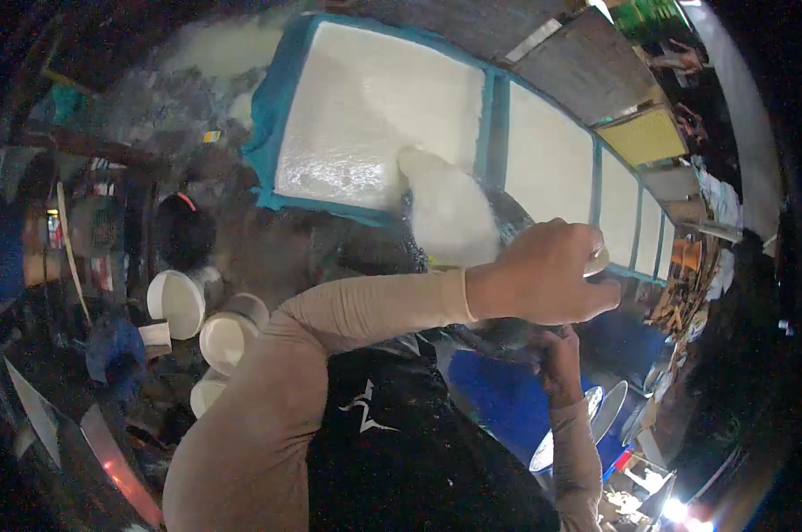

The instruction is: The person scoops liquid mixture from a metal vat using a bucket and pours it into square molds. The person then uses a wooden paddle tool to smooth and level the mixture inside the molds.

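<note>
2 beige sleeves (379,306) in lower frame. Left hand (543,270), right of centre, curled, pinching pale rounded piece (599,261); right hand (559,353) below, grip partly hidden, cannot tell. Dark bucket (507,211) tilted at centre, white liquid (454,213) spilling onto blue-edged tray (281,108), upper centre. 3 white buckets (226,344) left of centre. More trays (596,182) upper right.

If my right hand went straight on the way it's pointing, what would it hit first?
Your right hand would probably meet the dark bucket first; in the picture, your left hand lies farther along that line, though depth is unclear.
</note>
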Tool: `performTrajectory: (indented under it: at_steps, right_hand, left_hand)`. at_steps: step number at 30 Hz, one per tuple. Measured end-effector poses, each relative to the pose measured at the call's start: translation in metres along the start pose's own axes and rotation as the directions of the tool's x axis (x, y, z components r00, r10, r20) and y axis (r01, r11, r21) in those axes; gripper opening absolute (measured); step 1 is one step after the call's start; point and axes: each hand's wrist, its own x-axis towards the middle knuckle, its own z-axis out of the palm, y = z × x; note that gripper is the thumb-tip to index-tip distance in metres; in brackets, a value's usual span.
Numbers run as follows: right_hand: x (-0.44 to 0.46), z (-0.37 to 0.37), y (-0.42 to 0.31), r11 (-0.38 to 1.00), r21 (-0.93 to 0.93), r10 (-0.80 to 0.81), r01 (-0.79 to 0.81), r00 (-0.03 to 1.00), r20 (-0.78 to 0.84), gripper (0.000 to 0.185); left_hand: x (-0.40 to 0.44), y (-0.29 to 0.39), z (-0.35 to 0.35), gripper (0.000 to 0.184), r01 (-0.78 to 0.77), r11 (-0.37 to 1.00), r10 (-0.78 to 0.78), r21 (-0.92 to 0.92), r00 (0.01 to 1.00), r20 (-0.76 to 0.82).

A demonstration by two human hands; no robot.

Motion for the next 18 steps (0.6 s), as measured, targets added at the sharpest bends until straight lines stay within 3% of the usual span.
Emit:
performTrajectory:
  at_steps: [2,9,12,15,18]
  right_hand:
    - [0.004,0.005,0.001,0.998,0.064,-0.020,0.023,0.998,-0.055,0.039]
    - [0.003,0.015,-0.015,0.999,-0.016,0.030,-0.030,0.998,-0.046,0.039]
    - [0.013,0.003,-0.004,1.000,0.022,-0.015,0.014,1.000,0.019,0.037]
    - [0.025,-0.003,0.000,0.997,0.069,-0.046,0.043,0.998,0.041,0.036]
    - [0.033,-0.008,-0.001,0.993,-0.045,-0.107,0.112,0.989,0.103,0.040]
  left_hand:
    - [0.000,-0.004,-0.009,0.040,0.000,1.000,-0.001,-0.018,1.000,-0.012]
    - [-0.007,-0.013,-0.016,0.036,-0.087,0.995,0.087,-0.051,0.996,-0.007]
    - [-0.010,-0.018,-0.016,0.034,-0.179,0.981,0.183,0.070,0.981,-0.060]
    - [-0.015,-0.019,-0.016,0.033,-0.194,0.980,0.195,0.036,0.979,-0.050]
    - [-0.026,-0.014,-0.021,0.033,-0.159,0.982,0.159,0.106,0.987,0.010]
